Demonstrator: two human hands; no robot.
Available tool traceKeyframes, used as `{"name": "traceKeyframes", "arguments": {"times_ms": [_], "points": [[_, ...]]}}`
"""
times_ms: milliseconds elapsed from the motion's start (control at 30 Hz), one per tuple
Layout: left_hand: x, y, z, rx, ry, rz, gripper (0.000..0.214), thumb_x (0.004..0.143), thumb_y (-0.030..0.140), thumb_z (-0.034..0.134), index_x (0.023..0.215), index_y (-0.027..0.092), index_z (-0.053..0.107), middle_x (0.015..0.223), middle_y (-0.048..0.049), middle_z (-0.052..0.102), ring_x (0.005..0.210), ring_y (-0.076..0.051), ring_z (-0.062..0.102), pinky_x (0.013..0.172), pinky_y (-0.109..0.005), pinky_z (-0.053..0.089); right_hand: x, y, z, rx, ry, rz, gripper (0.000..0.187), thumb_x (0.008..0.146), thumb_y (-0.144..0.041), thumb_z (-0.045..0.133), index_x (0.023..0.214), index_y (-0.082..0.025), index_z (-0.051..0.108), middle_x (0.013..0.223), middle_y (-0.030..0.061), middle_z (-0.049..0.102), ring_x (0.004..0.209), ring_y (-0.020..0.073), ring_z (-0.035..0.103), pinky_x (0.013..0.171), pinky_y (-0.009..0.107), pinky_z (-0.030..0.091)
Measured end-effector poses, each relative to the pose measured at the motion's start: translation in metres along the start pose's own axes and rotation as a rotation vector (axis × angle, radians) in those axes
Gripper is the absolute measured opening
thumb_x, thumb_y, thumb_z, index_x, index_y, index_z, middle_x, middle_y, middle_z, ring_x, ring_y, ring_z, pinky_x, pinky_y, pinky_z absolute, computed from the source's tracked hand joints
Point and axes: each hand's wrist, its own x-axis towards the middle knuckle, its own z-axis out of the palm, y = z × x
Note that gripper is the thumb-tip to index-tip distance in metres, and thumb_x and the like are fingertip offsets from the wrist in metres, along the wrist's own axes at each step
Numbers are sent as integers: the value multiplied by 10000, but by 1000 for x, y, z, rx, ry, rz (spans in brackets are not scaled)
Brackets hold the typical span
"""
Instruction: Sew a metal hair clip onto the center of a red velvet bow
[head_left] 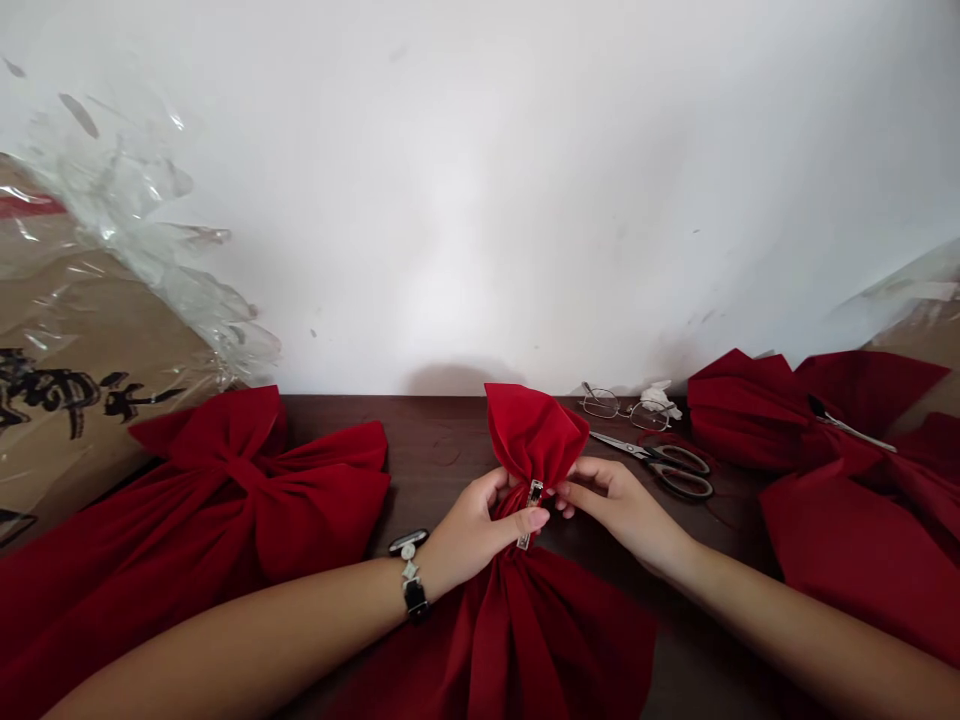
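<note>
A red fabric bow point(536, 435) stands gathered at its middle between my two hands, its long tails spreading down toward me. Against the gathered part lies a silver metal barrette point(535, 492), upright and partly covered by my thumb. My left hand point(480, 530) is closed around the gather from the left, with the thumb pressed on the barrette. From the right, my right hand point(600, 497) pinches at the gather beside the barrette; some of its fingertips are hidden behind the cloth.
Black-handled scissors point(667, 462) lie right of my hands, near eyeglasses point(626, 408) and a crumpled white tissue point(660, 398). A finished-looking red bow point(247, 470) rests at left, more red fabric point(862, 540) at right. A plastic-wrapped cardboard box point(97, 330) stands by the white wall.
</note>
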Motion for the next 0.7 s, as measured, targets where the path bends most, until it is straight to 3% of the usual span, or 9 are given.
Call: {"name": "traceKeyframes", "arguments": {"times_ms": [200,367,467,567,633,700], "points": [[0,4,0,-58,51,22,427,765,468,714,976,124,577,794,-24,601,737,-145,556,725,-276,434,-9,-4,7,84,-18,22,229,802,-259,580,977,-134,659,852,61,647,729,113,594,668,234,514],[-3,6,-1,-66,30,22,400,787,456,700,960,120,568,768,-17,584,696,-123,525,687,-256,412,-10,-8,1,14,-74,-76,182,779,-205,602,929,-160,694,941,70,639,883,156,621,782,272,512],[-1,5,-2,-26,26,5,409,779,458,706,960,118,572,765,-20,592,693,-129,534,697,-262,421,-10,-16,-6,-397,-59,-338,189,805,-123,556,900,-173,711,941,71,652,865,157,621,778,276,494],[3,3,-2,46,36,-6,401,775,456,705,957,119,586,836,-45,636,770,-165,581,758,-286,447,-12,-23,-9,-909,138,-688,173,836,-97,530,873,-147,691,788,68,660,707,151,580,668,283,442],[5,3,-1,84,29,18,420,770,444,711,1014,121,601,958,-72,667,883,-203,605,822,-306,454,-14,-26,-8,-981,216,-791,106,840,-134,569,880,-136,667,774,69,660,710,163,571,682,307,427],[5,3,0,118,13,60,444,772,421,715,1081,124,601,1078,-88,668,988,-228,603,887,-319,448,-15,-28,-4,-997,202,-815,125,858,-169,584,959,-153,656,910,84,671,854,191,588,783,349,430]]}}
